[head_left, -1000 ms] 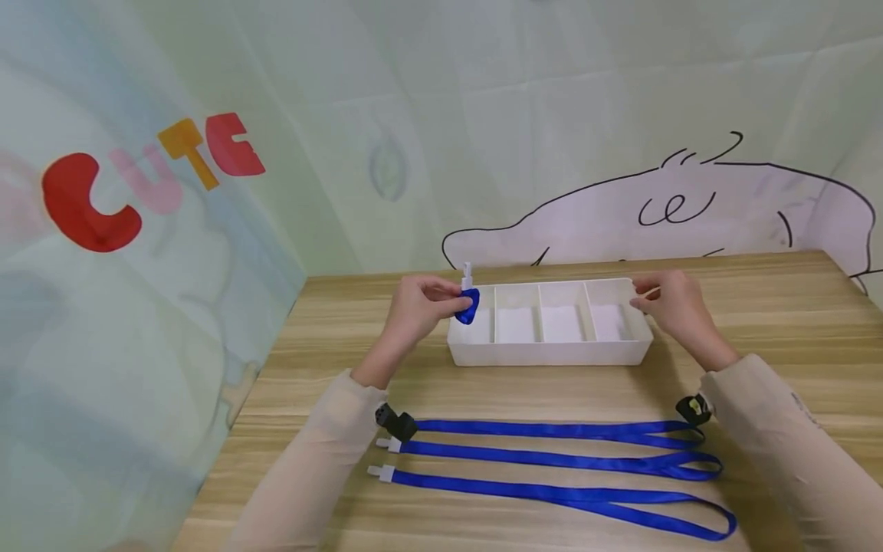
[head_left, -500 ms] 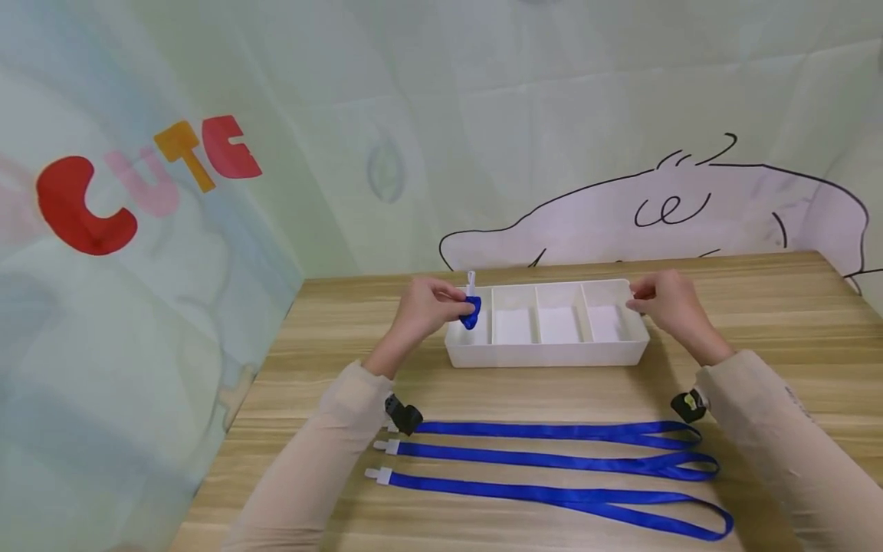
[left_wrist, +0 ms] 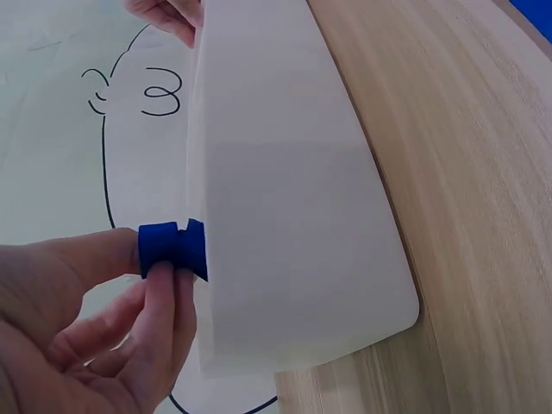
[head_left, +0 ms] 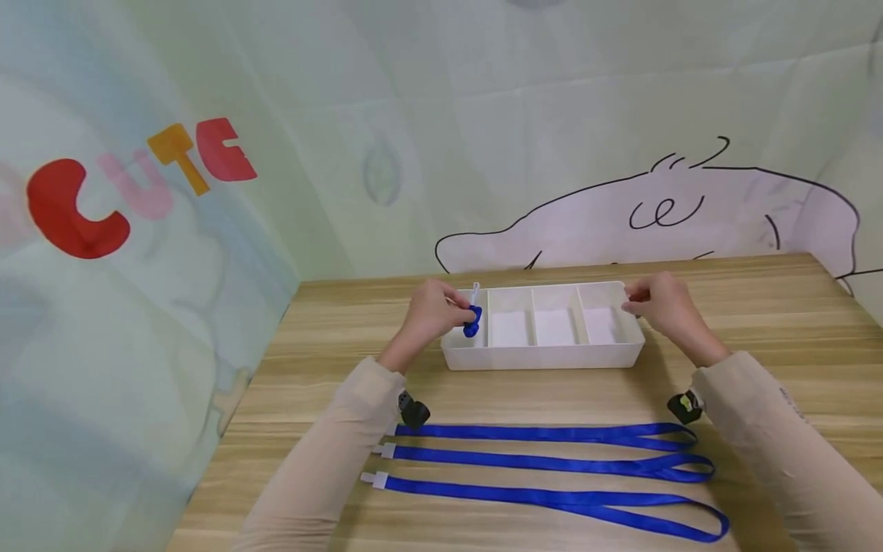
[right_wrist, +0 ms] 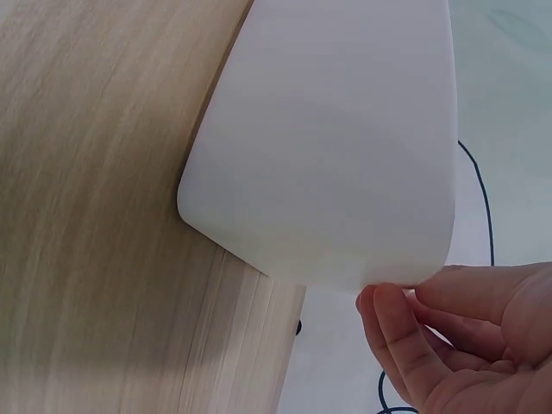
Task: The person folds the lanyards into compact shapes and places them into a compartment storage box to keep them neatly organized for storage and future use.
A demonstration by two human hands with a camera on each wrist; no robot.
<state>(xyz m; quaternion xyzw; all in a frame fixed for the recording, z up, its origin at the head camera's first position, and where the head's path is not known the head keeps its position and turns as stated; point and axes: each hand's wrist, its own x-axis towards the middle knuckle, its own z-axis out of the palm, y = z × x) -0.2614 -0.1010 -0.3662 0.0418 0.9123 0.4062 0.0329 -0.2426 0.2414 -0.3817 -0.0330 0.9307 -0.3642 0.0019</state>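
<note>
A white box (head_left: pixel 545 358) divided into a row of compartments stands toward the back of the table. Over its leftmost compartment, my left hand (head_left: pixel 433 310) pinches a rolled-up blue lanyard (head_left: pixel 472 329) between thumb and fingers. The lanyard's white clip (head_left: pixel 475 293) points up. In the left wrist view, the blue roll (left_wrist: pixel 172 247) partly disappears behind the box wall. At the opposite end, my right hand (head_left: pixel 664 307) holds the box's right rim, and the right wrist view has thumb and fingers (right_wrist: pixel 397 328) pinching that edge.
Three blue lanyards lie stretched side by side in front of the box: a back one (head_left: pixel 524 433), a middle one (head_left: pixel 517 460) and a front one (head_left: pixel 497 491). White clips sit at their left ends, loops at the right. A printed curtain (head_left: pixel 552 138) hangs behind the wooden table (head_left: pixel 331 345).
My left hand has lowered the rolled lanyard toward the leftmost compartment, and its clip has sunk with it. My right hand keeps its hold on the box's right end.
</note>
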